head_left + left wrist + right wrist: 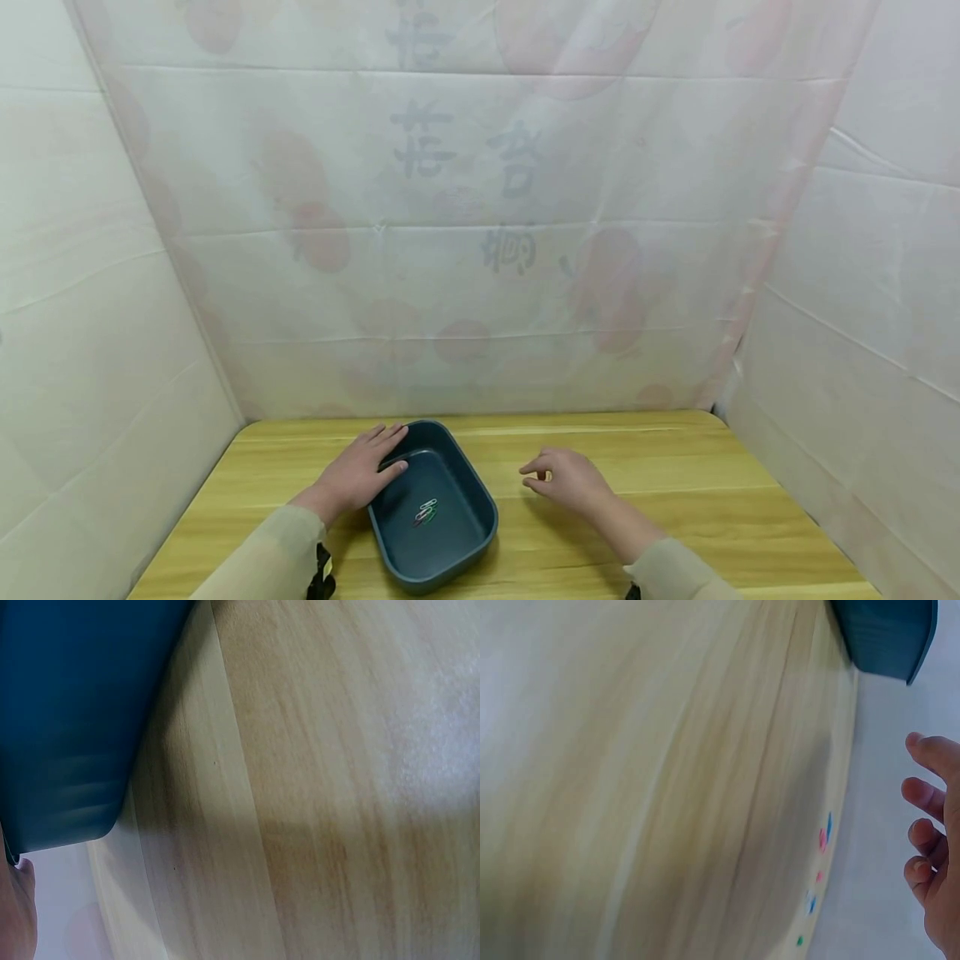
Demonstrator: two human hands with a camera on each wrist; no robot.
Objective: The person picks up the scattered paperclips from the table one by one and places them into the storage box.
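Observation:
A dark teal tray (472, 492) sits on the wooden table (660, 467) near its front middle. Several coloured paper clips (425, 512) lie on the tray's floor. My left hand (371, 467) rests flat on the tray's left rim, fingers straight and thumb over the rim's inner side. The left wrist view shows the tray's outer wall (67, 712) and a bit of that hand (15, 907). My right hand (553, 479) is on the table right of the tray, apart from it, fingers (930, 799) loosely curled with nothing seen between them.
White sheeting walls close in the table at the back (480, 250), left and right. Several small coloured bits (821, 840), blurred, lie by the table's edge in the right wrist view. Bare wood (315, 787) lies beside the tray.

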